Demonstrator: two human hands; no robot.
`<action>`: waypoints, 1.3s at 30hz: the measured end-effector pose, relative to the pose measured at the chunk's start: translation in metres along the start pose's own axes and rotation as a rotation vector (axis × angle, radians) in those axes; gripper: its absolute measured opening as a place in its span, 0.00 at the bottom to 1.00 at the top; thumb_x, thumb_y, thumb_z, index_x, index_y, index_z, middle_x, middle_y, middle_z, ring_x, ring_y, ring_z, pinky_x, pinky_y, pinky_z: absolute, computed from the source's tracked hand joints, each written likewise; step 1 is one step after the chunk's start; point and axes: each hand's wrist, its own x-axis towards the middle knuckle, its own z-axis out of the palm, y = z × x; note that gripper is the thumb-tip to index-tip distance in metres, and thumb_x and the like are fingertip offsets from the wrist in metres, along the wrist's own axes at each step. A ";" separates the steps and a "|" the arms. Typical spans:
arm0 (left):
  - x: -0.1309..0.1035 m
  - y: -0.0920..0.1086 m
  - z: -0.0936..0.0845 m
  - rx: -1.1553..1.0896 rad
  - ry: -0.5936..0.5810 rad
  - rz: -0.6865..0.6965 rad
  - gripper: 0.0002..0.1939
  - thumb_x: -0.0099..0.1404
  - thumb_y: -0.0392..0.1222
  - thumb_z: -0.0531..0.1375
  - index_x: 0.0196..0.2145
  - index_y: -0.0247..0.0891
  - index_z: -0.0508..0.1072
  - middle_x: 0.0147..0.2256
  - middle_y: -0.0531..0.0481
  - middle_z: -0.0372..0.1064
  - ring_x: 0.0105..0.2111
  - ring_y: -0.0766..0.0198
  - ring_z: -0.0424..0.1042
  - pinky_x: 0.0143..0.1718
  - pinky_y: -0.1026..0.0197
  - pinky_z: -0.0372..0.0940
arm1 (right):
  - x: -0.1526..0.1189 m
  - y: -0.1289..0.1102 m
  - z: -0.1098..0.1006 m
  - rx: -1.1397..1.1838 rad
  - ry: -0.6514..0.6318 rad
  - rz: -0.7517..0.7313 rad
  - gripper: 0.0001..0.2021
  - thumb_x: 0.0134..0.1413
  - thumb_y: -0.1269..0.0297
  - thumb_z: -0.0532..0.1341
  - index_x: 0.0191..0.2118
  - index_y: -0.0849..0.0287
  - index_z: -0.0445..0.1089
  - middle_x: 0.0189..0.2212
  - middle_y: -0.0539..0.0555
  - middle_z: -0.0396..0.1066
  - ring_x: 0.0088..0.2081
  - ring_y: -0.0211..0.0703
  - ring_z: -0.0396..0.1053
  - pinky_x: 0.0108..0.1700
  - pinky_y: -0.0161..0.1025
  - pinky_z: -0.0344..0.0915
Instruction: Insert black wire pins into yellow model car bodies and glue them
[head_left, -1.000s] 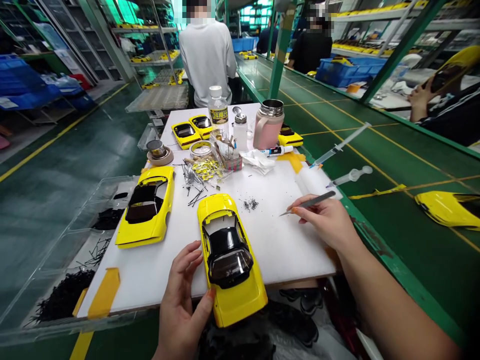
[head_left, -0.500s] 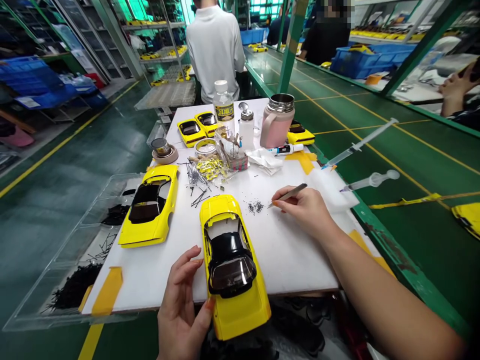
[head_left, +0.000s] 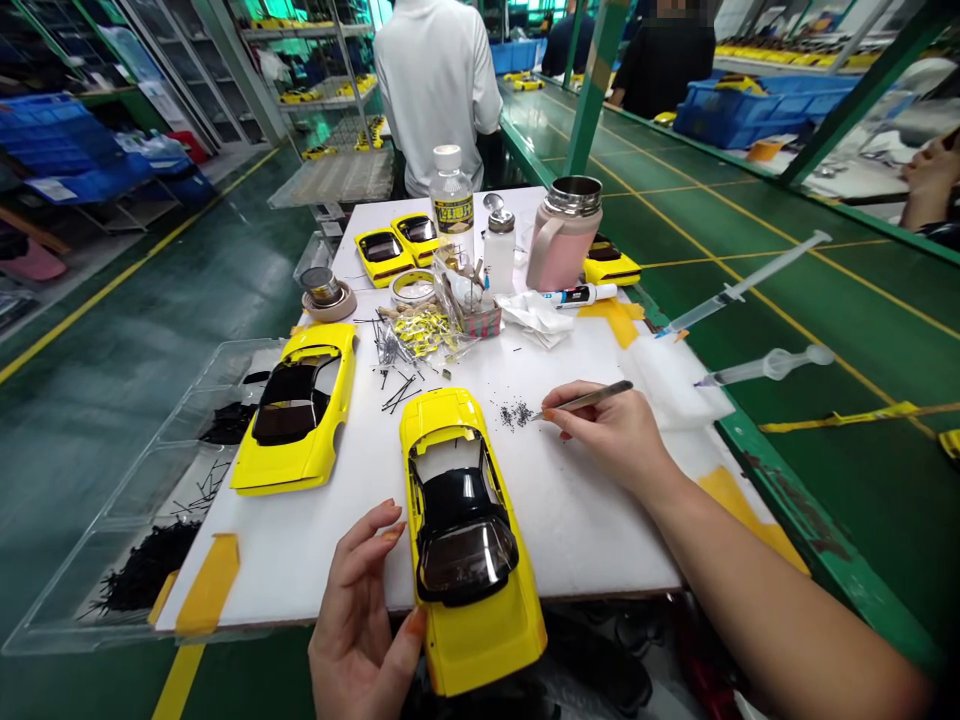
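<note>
A yellow model car body (head_left: 487, 645) with black roof and dark window parts lies in front of me, one end jutting past the table's near edge. My left hand (head_left: 367, 600) steadies its left side, the thumb against the yellow edge and the fingertips close beside it; the lower fingers are partly hidden. My right hand (head_left: 607, 430) pinches metal tweezers (head_left: 596, 396). Their tips point left into a scatter of tiny black bits (head_left: 516, 413) on the white tabletop (head_left: 592, 530). I cannot tell whether the tips grip a bit.
Another yellow car body (head_left: 300, 410) lies to the left, beside a clear tray (head_left: 112, 520) of black parts. Behind are a bag of yellow parts (head_left: 424, 330), a clear bottle (head_left: 451, 205), a pink flask (head_left: 562, 240) and a marker (head_left: 581, 295). Two syringes (head_left: 739, 290) stick out at right.
The tweezers have tipped lower and their tips have moved slightly left, into the black bits. The view has shifted a little; my left hand stays at the car body.
</note>
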 end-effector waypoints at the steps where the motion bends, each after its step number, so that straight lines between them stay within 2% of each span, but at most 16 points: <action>1: 0.000 0.000 0.000 0.001 -0.003 0.003 0.24 0.66 0.29 0.62 0.58 0.42 0.72 0.64 0.40 0.62 0.67 0.56 0.63 0.63 0.61 0.67 | 0.000 0.000 0.001 -0.003 0.003 -0.004 0.12 0.52 0.57 0.67 0.36 0.61 0.79 0.31 0.56 0.80 0.25 0.42 0.75 0.29 0.38 0.70; 6: 0.000 0.000 -0.001 0.000 -0.011 0.002 0.24 0.67 0.29 0.62 0.58 0.43 0.72 0.65 0.40 0.62 0.67 0.57 0.63 0.64 0.61 0.66 | -0.001 0.002 0.003 -0.007 0.008 -0.018 0.11 0.52 0.58 0.66 0.35 0.61 0.79 0.32 0.56 0.81 0.26 0.43 0.76 0.30 0.39 0.71; 11: -0.002 0.002 0.000 -0.010 0.029 -0.031 0.24 0.65 0.30 0.64 0.57 0.44 0.74 0.64 0.40 0.64 0.66 0.55 0.66 0.63 0.61 0.67 | 0.000 0.003 0.005 -0.007 0.009 -0.025 0.11 0.52 0.58 0.66 0.36 0.61 0.79 0.35 0.58 0.81 0.28 0.45 0.77 0.31 0.41 0.73; 20: -0.003 0.003 -0.001 -0.018 0.038 -0.054 0.23 0.64 0.30 0.65 0.56 0.44 0.74 0.64 0.40 0.65 0.65 0.55 0.67 0.62 0.61 0.68 | -0.002 0.000 0.003 -0.017 0.014 -0.026 0.11 0.52 0.58 0.66 0.35 0.61 0.80 0.33 0.57 0.81 0.27 0.44 0.77 0.30 0.40 0.72; 26: -0.002 0.004 0.001 -0.014 0.039 -0.050 0.24 0.65 0.30 0.64 0.57 0.43 0.74 0.64 0.40 0.64 0.65 0.55 0.66 0.63 0.61 0.67 | -0.002 -0.008 -0.003 0.049 0.002 0.033 0.12 0.50 0.56 0.69 0.35 0.62 0.80 0.35 0.58 0.81 0.28 0.43 0.76 0.30 0.39 0.74; 29: -0.001 0.005 0.003 -0.016 0.025 -0.033 0.24 0.66 0.30 0.63 0.58 0.44 0.73 0.64 0.41 0.64 0.67 0.56 0.64 0.65 0.60 0.65 | 0.000 -0.018 -0.010 0.150 -0.125 0.099 0.13 0.46 0.57 0.71 0.33 0.62 0.79 0.31 0.58 0.80 0.29 0.44 0.76 0.29 0.37 0.75; 35: 0.002 0.006 0.004 -0.051 0.045 -0.023 0.23 0.65 0.31 0.65 0.57 0.43 0.74 0.62 0.42 0.66 0.66 0.55 0.64 0.64 0.59 0.66 | 0.005 -0.036 -0.015 0.297 -0.573 0.286 0.10 0.42 0.63 0.72 0.31 0.62 0.77 0.27 0.58 0.80 0.30 0.46 0.79 0.25 0.31 0.72; 39: 0.003 0.006 0.005 -0.041 0.061 -0.014 0.23 0.65 0.31 0.66 0.56 0.42 0.75 0.61 0.41 0.67 0.65 0.54 0.66 0.63 0.58 0.67 | 0.010 -0.039 -0.006 0.325 -0.723 0.354 0.09 0.41 0.65 0.72 0.30 0.62 0.77 0.25 0.56 0.79 0.31 0.46 0.80 0.24 0.30 0.70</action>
